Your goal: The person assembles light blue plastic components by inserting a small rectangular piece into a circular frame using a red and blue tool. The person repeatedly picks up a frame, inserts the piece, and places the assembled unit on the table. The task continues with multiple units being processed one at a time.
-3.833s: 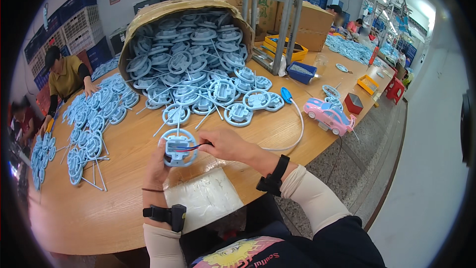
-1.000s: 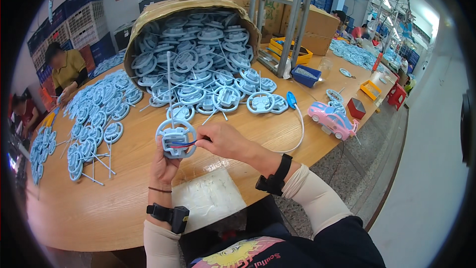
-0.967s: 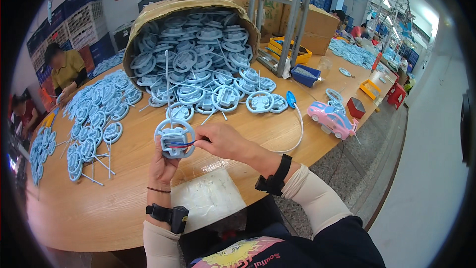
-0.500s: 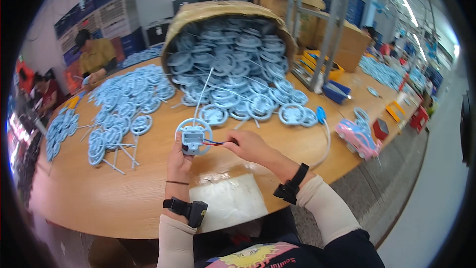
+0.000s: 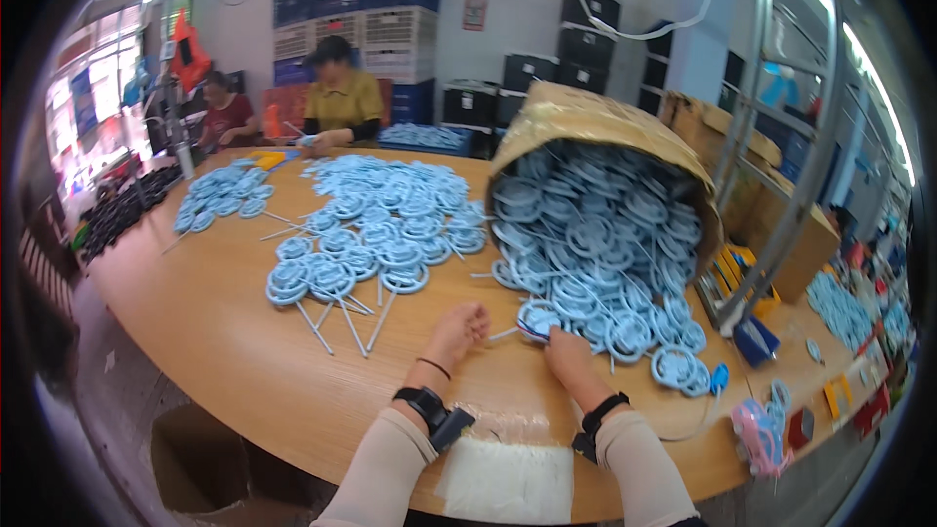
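My left hand [image 5: 457, 334] is raised over the table in front of the pile, its fingers curled in and nothing visible in them. To its right, my right hand [image 5: 574, 361] pinches thin dark wires [image 5: 530, 332]. The wires run to a light blue plastic ring-shaped part [image 5: 539, 316] at the front of the pile. A pale stick juts from this part toward my left hand. Blur and my fingers hide where the wires end. Behind lies a heap of similar blue ring parts [image 5: 595, 234], spilling from a large tipped sack [image 5: 586, 107].
More ring parts with sticks [image 5: 390, 205] spread across the table's left. A white sheet [image 5: 508, 483] lies at the near edge. A metal rack [image 5: 771, 224], a blue bin [image 5: 754, 342] and a pink toy car [image 5: 759, 437] stand right. A person in yellow [image 5: 344, 93] works across the table.
My view has swung left. The ring part has left my left hand and is now by the pile with my right hand at its wires. My left hand has drawn away from it.
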Demonstrator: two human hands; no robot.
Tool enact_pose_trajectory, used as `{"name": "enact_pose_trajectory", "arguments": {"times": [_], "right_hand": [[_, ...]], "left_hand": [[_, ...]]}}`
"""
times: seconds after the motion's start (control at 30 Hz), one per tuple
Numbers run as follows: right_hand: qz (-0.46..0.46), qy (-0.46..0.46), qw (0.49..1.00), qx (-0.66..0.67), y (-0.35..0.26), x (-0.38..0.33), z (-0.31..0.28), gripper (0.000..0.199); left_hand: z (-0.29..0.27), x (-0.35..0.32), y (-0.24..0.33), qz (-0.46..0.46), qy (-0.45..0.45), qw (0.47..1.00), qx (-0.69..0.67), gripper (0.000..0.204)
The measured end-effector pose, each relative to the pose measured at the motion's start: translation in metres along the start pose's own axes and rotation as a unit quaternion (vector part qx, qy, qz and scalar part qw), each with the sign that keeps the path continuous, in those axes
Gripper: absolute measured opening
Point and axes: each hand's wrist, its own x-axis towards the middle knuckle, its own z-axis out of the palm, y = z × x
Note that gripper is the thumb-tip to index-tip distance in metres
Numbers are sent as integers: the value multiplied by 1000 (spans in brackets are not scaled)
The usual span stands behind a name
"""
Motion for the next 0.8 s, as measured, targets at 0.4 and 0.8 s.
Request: {"name": "enact_pose_trajectory", "arguments": {"times": [0.4, 0.8], "right_hand": [[-9, 29, 857, 514, -67, -49, -117, 19], [-14, 108, 957, 268, -5, -105, -149, 14]], "left_hand": [[73, -96, -38, -69, -302, 939, -145, 43], [43, -103, -7, 156, -47, 983, 80, 19]]}}
